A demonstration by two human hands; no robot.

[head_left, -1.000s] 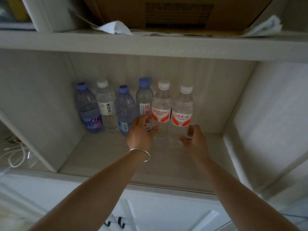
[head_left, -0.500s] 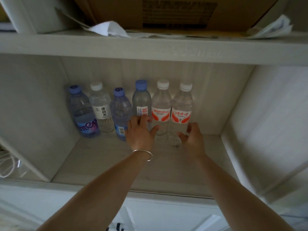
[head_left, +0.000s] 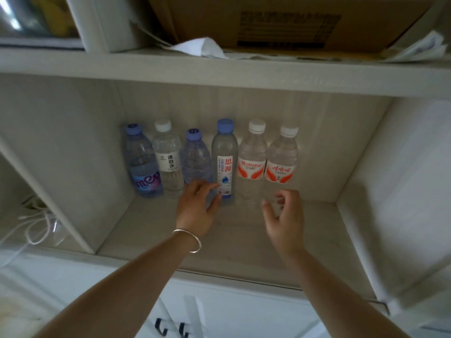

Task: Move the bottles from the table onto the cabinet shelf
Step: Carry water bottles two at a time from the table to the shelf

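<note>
six water bottles stand upright in a row at the back of the cabinet shelf: a purple-label bottle at far left, a white-cap bottle, a blue-cap bottle, a tall blue-cap bottle, then two red-label bottles at right. the left hand, a silver bracelet at its wrist, reaches to the foot of the two blue-cap bottles, its grip loose, fingers spread and holding nothing. the right hand hovers just before the rightmost bottle, fingers lightly curled, grip empty. a cardboard box and crumpled paper sit on the shelf above.
</note>
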